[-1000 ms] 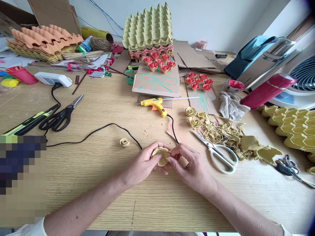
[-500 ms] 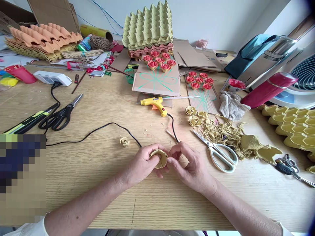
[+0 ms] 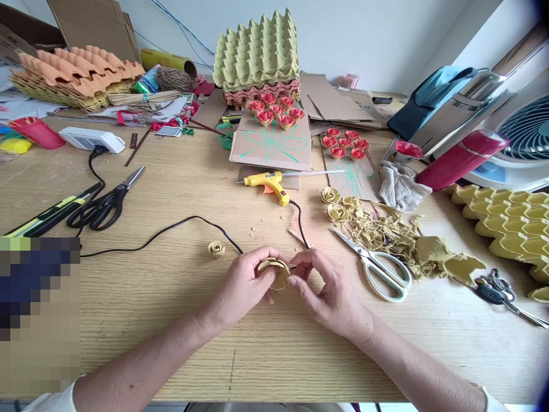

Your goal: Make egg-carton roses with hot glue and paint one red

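My left hand (image 3: 245, 281) is closed on a tan egg-carton flower (image 3: 281, 278), its thumb pressed inside the petals. The thumb and fingers of my right hand (image 3: 332, 292) pinch the flower's right edge. To the left of it a small rolled rosebud (image 3: 217, 249) of the same tan pulp sits on the table. Beyond my hands lies a yellow hot glue gun (image 3: 268, 182), its black cord (image 3: 197, 217) running behind my fingers. White-handled scissors (image 3: 386, 274) lie open to the right of my right hand.
Tan roses (image 3: 337, 213) and torn pulp scraps (image 3: 386, 234) lie at right, near keys (image 3: 493, 293). Red roses (image 3: 274, 109) rest on cardboard at the back. Black scissors (image 3: 105, 206) and a power strip (image 3: 92, 138) are at left. A red flask (image 3: 465, 159) leans by a fan.
The flower has tilted slightly in my left hand, and my right fingertips have stayed at its edge. The whole view has shifted a little.
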### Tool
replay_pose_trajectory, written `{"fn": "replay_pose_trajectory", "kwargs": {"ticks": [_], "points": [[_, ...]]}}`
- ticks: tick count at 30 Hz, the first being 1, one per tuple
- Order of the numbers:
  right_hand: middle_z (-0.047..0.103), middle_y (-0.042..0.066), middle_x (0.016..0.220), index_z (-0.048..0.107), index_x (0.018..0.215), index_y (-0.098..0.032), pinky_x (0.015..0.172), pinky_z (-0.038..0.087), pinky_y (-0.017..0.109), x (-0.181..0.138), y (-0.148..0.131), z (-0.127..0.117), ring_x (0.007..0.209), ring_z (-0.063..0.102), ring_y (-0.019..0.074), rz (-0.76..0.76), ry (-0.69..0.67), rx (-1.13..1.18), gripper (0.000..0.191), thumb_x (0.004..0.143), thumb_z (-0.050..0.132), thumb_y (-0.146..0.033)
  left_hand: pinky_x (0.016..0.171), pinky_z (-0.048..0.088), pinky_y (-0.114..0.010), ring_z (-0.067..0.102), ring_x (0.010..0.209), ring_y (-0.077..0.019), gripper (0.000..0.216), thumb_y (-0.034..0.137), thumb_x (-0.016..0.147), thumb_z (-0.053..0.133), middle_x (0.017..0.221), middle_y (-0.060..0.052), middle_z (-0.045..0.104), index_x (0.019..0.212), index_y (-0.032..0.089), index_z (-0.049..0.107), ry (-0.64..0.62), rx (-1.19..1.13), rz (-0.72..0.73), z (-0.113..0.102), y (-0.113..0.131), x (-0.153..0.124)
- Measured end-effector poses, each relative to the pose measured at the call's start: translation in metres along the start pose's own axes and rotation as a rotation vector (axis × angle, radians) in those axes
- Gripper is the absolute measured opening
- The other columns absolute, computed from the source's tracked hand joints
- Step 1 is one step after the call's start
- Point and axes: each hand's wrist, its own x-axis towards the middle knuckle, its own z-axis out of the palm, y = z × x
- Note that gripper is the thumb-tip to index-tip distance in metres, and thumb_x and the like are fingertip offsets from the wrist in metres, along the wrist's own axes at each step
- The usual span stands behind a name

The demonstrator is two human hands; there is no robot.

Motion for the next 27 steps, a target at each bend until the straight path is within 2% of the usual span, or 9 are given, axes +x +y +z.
{"fn": "replay_pose_trajectory", "kwargs": {"ticks": [3,6,8,12,15,18,23,27], "points": [[0.065,0.003,0.09,0.06,0.108,-0.021,0.074,0.052,0.03,-0.0002,-0.0004,0.0011,0.08,0.063,0.0174,0.002,-0.013,0.002,0.01,0.101,0.066,-0.025,0.047,0.05,-0.018,0.059,0.058,-0.011,0.019,0.016,0.087,0.054,0.078,0.001,0.07,0.095,0.018,0.072,-0.005,0.134,0.049,-0.0005,-0.0001,-0.001],[0.066,0.004,0.09,0.061,0.105,-0.021,0.075,0.052,0.03,0.0003,-0.0006,0.003,0.08,0.063,0.0175,-0.012,-0.042,0.0,0.006,0.101,0.064,-0.023,0.067,0.053,-0.019,0.067,0.073,-0.0124,0.023,0.008,0.083,0.055,0.082,0.001,0.075,0.091,0.019,0.072,-0.013,0.267,0.188,0.0014,0.0035,-0.0022],[0.065,0.003,0.087,0.061,0.102,-0.021,0.074,0.052,0.029,0.0006,-0.0004,0.004,0.078,0.063,0.017,-0.016,-0.044,-0.009,0.003,0.1,0.063,-0.019,0.074,0.055,-0.02,0.07,0.08,-0.0133,0.025,0.005,0.081,0.054,0.086,0.001,0.077,0.092,0.02,0.071,0.011,0.285,0.225,0.0025,0.0059,-0.0027],[0.065,0.002,0.084,0.059,0.098,-0.022,0.07,0.052,0.028,0.001,-0.0002,0.0041,0.074,0.063,0.0159,0.023,0.018,-0.015,0.007,0.099,0.06,-0.015,0.058,0.059,-0.022,0.071,0.077,-0.0169,0.017,0.02,0.088,0.057,0.093,-0.002,0.075,0.102,0.02,0.067,0.061,0.103,0.047,0.003,0.0069,-0.0026],[0.065,0.001,0.083,0.058,0.095,-0.023,0.067,0.052,0.026,0.0015,-0.0015,0.0031,0.072,0.062,0.0155,0.054,0.032,0.009,0.008,0.099,0.062,-0.018,0.048,0.058,-0.021,0.067,0.069,-0.0163,0.017,0.03,0.087,0.062,0.085,-0.002,0.069,0.097,0.018,0.068,0.078,0.025,-0.034,0.0025,0.0064,-0.002],[0.066,0.001,0.082,0.058,0.095,-0.023,0.068,0.053,0.027,0.0018,-0.0028,0.0032,0.072,0.063,0.0159,0.062,0.032,0.018,0.007,0.099,0.064,-0.022,0.047,0.057,-0.019,0.061,0.063,-0.0141,0.014,0.027,0.083,0.064,0.073,0.001,0.063,0.091,0.017,0.071,0.09,0.048,-0.046,0.0024,0.0057,-0.0017],[0.066,0.001,0.084,0.057,0.1,-0.024,0.067,0.053,0.027,0.0001,-0.0016,0.0055,0.072,0.063,0.0159,0.076,-0.016,0.057,0.008,0.098,0.064,-0.021,0.051,0.057,-0.02,0.059,0.064,-0.0138,0.009,0.022,0.08,0.063,0.074,0.002,0.062,0.086,0.019,0.069,0.068,0.076,-0.038,0.0012,0.002,-0.0015],[0.066,0.002,0.088,0.059,0.107,-0.022,0.071,0.053,0.029,0.0003,-0.0023,0.0052,0.076,0.062,0.0169,0.049,-0.047,0.06,0.013,0.098,0.067,-0.026,0.054,0.048,-0.019,0.058,0.061,-0.0121,0.016,0.013,0.083,0.056,0.071,0.003,0.065,0.085,0.019,0.07,0.043,0.249,0.077,-0.0001,0.0012,-0.0006]]}}
